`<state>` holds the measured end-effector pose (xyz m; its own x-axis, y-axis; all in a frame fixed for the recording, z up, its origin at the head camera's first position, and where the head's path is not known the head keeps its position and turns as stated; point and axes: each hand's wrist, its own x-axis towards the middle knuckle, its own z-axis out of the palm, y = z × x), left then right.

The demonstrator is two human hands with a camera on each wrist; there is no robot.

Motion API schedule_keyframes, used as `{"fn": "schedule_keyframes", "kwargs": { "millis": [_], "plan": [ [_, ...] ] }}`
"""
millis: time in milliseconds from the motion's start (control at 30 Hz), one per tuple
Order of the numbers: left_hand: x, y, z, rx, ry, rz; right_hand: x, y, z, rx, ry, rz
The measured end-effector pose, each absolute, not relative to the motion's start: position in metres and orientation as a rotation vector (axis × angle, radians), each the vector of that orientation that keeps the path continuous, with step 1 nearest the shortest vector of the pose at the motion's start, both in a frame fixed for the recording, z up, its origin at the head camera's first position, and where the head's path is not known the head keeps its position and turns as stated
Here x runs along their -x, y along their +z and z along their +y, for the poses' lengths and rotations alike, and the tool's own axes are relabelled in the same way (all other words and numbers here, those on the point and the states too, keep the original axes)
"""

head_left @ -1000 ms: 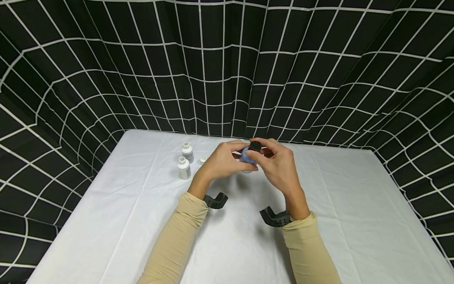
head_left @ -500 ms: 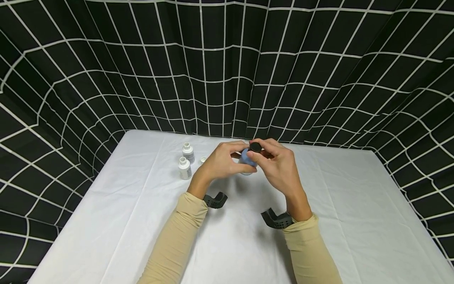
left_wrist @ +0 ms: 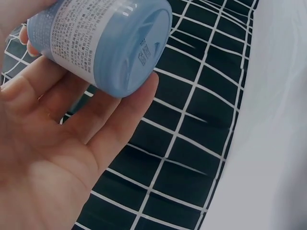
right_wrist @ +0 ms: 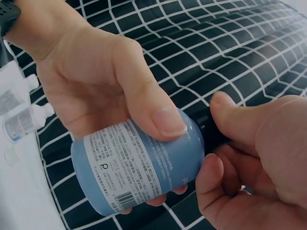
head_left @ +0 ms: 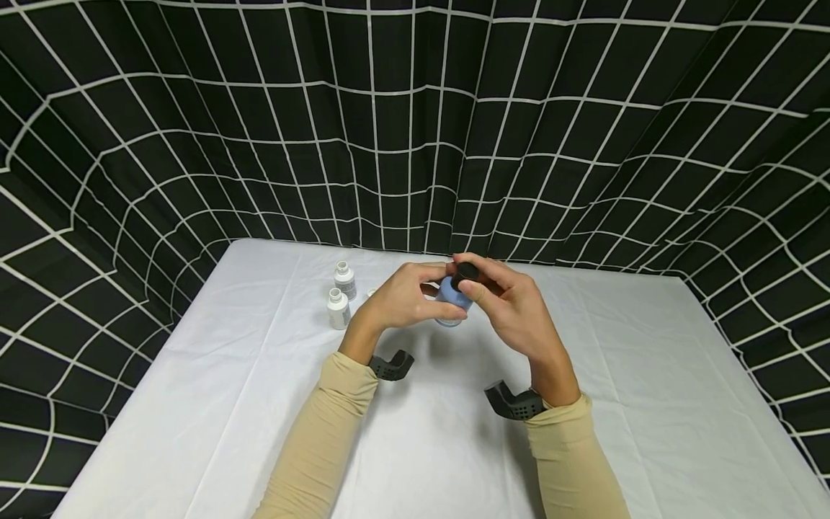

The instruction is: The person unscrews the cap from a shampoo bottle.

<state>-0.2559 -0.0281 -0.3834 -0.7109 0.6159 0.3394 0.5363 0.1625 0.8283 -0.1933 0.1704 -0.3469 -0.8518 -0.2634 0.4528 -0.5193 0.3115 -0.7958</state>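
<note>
- Blue bottle [head_left: 450, 296] sits clamped in the left hand [head_left: 400, 297]; steady it there.
- Right hand [head_left: 512, 306] pinches the black cap [head_left: 465, 273]; I'd twist squarely, avoiding slips.

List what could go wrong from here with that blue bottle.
The blue bottle is held tilted in the air by the left hand while the right hand grips its black cap; if the cap comes off, contents might spill onto the white tablecloth. A slip could drop it near the two white bottles.
</note>
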Motion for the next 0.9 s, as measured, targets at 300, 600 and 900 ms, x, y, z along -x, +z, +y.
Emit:
{"fn": "schedule_keyframes", "kwargs": {
  "millis": [300, 600, 900],
  "plan": [
    [0.255, -0.38, -0.03, -1.074, 1.577, 2.436, 0.191, -0.344, 0.168, -0.687, 1.53, -2.391],
    [0.255, -0.384, -0.027, -1.089, 1.582, 2.422, 0.192, -0.348, 0.161, -0.497, 1.545, -2.321],
    [0.255, -0.385, -0.024, -1.088, 1.588, 2.419, 0.194, -0.351, 0.159, -0.288, 1.468, -2.38]
  ]
}}
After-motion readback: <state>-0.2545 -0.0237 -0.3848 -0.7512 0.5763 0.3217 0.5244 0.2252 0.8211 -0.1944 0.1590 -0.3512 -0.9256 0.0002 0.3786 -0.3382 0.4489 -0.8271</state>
